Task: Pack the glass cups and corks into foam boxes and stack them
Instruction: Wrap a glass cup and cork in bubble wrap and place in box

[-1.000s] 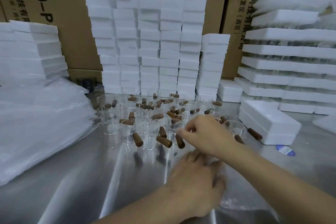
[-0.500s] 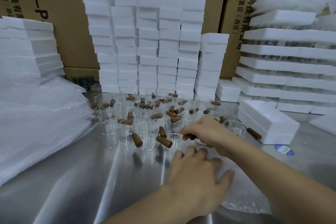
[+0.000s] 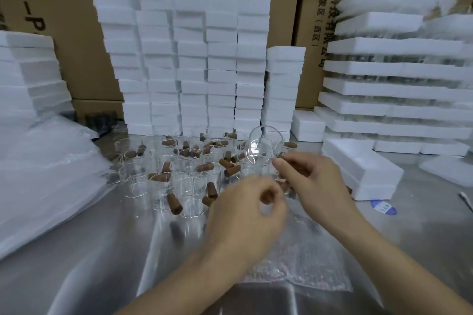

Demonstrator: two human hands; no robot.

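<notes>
Two hands working over counter [image 3: 76,276].
Fingers of right hand [image 3: 317,186] pinched one tilted glass cup [image 3: 261,148]; fingers of left hand [image 3: 243,222] pinched one cork [image 3: 266,198].

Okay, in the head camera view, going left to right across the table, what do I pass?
Plastic bags → cups and corks → left hand → right hand, holding a lifted cup → foam box → foam slab.
</notes>
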